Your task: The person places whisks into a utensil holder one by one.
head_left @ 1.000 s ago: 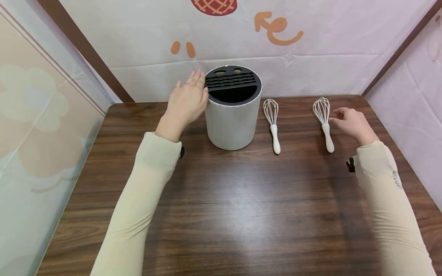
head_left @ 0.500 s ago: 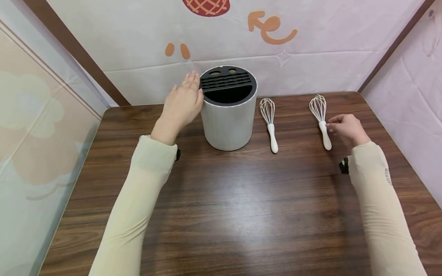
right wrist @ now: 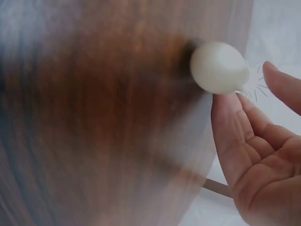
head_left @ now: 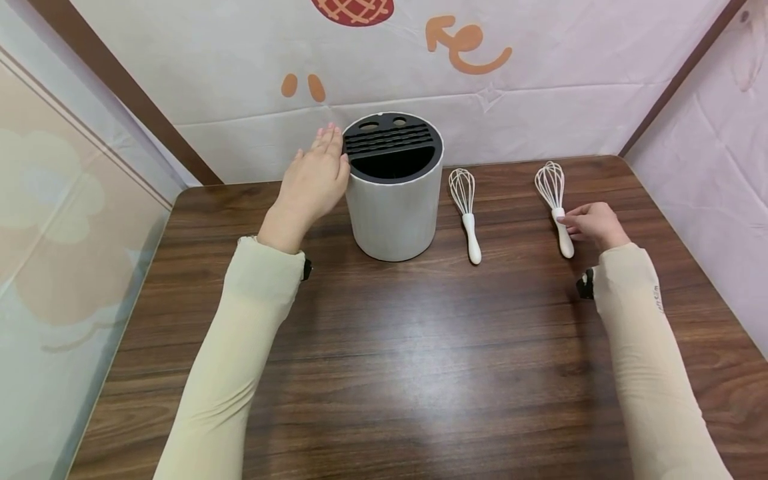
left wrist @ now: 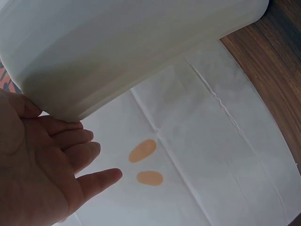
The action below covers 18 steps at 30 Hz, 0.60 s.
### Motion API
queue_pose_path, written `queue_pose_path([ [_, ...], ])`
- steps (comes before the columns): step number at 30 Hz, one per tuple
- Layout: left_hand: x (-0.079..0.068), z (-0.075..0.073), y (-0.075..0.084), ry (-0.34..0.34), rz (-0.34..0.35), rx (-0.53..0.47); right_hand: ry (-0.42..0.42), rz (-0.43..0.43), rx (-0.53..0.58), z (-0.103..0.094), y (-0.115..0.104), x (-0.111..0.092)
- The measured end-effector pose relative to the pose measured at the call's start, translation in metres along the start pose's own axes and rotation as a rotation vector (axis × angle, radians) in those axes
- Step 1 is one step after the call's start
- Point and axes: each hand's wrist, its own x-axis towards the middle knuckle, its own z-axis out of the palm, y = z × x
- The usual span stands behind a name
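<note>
A white round utensil holder [head_left: 393,220] with a slotted black top [head_left: 390,138] stands at the back of the table. My left hand [head_left: 315,177] rests against its left upper side, fingers straight along the rim; the left wrist view shows the fingertips at the holder's edge [left wrist: 141,42]. To the right lies a white whisk [head_left: 565,240], wire end toward the wall. My right hand [head_left: 600,223] is at its handle from the right. In the right wrist view the fingers [right wrist: 230,127] touch the handle [right wrist: 218,68], while the thumb stands a little apart from it.
A second white whisk [head_left: 471,233] lies between the holder and the right whisk. Behind the dark wooden table [head_left: 420,387] hangs a printed white cloth wall [head_left: 528,127], close to the holder. Further panels stand left and right.
My right hand has moved left and onto the right whisk's handle. My left hand stays at the holder. The whole head view has shifted slightly.
</note>
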Motion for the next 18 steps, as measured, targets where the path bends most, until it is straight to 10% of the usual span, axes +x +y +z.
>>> queue_pose_path([
  [18,0.0014,0.0011,0.0006,-0.008,-0.008,-0.027,0.074,0.02,0.115,0.0076,0.0106,0.0074],
])
